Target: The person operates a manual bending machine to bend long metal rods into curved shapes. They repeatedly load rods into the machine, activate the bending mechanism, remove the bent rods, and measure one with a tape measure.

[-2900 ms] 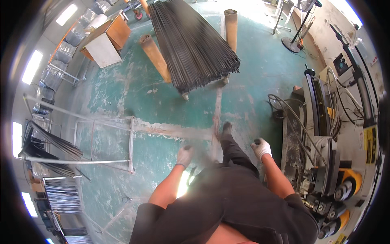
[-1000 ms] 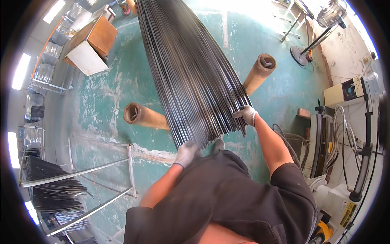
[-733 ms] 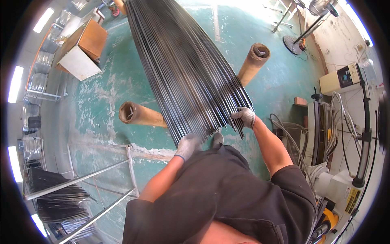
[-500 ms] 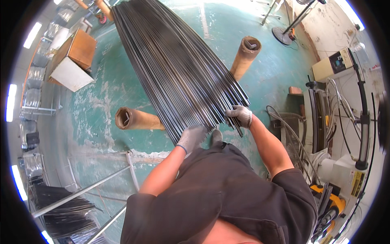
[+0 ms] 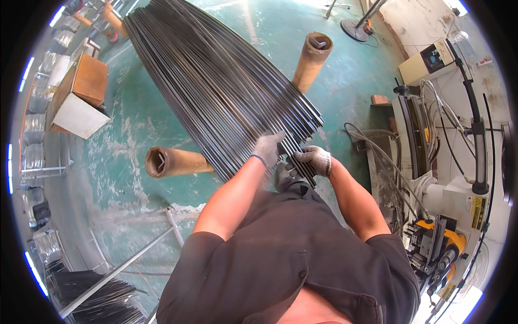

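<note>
Rods: a few dark rods (image 5: 308, 175) lie at the near edge of the pile (image 5: 199, 92), right of its middle, their ends jutting out toward you.
Long axis: they run from your grip away and to the left, nearly in line with the rest of the pile, which fans out at this end.
Right hand: your gloved right hand (image 5: 314, 161) closes around the rods close to their tips, thumb on top; it is the nearer one to the ends.
Left hand: your gloved left hand (image 5: 268, 148) rests farther up, on the rods' left side; whether its fingers grip, you cannot tell from here.
Between hands: the rods cross the narrow gap, reaching both gloves.
Pile's sides: one brown tube (image 5: 310, 67) rises beside the right edge, another tube (image 5: 181, 163) beside the left edge near the left corner.
Beyond: green floor (image 5: 137, 110) surrounds the pile; a machine (image 5: 448, 202) stands to your right.
</note>
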`<state>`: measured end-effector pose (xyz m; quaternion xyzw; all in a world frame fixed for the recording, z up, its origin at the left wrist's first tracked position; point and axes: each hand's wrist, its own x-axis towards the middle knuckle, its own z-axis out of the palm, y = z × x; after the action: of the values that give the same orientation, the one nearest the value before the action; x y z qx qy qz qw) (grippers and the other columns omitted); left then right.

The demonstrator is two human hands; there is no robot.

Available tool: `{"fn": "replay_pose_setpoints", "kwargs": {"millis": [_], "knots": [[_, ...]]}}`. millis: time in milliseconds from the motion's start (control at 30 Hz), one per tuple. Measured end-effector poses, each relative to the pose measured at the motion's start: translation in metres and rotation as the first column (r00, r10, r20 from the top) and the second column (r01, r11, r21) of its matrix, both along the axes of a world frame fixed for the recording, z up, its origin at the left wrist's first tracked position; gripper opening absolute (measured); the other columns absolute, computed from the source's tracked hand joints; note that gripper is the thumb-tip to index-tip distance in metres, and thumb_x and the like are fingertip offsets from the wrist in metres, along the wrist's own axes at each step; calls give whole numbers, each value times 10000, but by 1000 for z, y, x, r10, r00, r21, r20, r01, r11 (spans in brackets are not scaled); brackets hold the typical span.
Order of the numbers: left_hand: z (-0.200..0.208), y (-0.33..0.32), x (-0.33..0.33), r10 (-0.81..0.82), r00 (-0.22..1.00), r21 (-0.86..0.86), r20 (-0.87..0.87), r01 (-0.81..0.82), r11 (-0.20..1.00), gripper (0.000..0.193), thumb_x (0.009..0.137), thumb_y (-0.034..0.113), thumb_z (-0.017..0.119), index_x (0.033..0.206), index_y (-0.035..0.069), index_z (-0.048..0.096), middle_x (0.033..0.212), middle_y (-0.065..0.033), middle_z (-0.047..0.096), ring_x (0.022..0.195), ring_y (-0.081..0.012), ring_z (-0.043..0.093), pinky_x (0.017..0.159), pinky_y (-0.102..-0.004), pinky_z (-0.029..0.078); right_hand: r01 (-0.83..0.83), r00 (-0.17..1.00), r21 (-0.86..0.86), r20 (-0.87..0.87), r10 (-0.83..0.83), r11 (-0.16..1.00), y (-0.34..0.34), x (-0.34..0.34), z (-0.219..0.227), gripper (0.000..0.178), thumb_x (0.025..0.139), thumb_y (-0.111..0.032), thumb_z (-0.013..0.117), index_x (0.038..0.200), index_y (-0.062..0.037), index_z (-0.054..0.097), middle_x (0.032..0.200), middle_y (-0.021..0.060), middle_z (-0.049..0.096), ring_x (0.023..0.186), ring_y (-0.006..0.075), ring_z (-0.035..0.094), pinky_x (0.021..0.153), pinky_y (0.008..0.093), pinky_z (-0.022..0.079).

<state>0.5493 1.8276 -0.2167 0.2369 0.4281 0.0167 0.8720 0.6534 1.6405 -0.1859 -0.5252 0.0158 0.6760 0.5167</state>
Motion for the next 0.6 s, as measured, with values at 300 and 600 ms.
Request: {"fn": "replay_pose_setpoints", "kwargs": {"millis": [300, 600], "knots": [[-20, -24, -2, -132, 964, -149, 232, 169, 974, 253, 1084, 158, 609, 1236, -37, 657, 1172, -172, 720, 1085, -349, 702, 1018, -492, 565, -83, 812, -356, 517, 270, 931, -32, -34, 29, 383, 1068, -366, 694, 994, 9, 726, 729, 54, 659, 580, 165, 619, 531, 353, 491], [-28, 32, 41, -56, 893, -237, 446, 179, 955, 314, 1124, 254, 508, 1165, -39, 612, 1143, -227, 696, 1114, -414, 667, 1076, -607, 521, 97, 615, -859, 449, 649, 502, -306, -200, 114, 347, 972, -323, 769, 1049, 16, 759, 875, 226, 743, 784, 283, 708, 782, 429, 566]]}}
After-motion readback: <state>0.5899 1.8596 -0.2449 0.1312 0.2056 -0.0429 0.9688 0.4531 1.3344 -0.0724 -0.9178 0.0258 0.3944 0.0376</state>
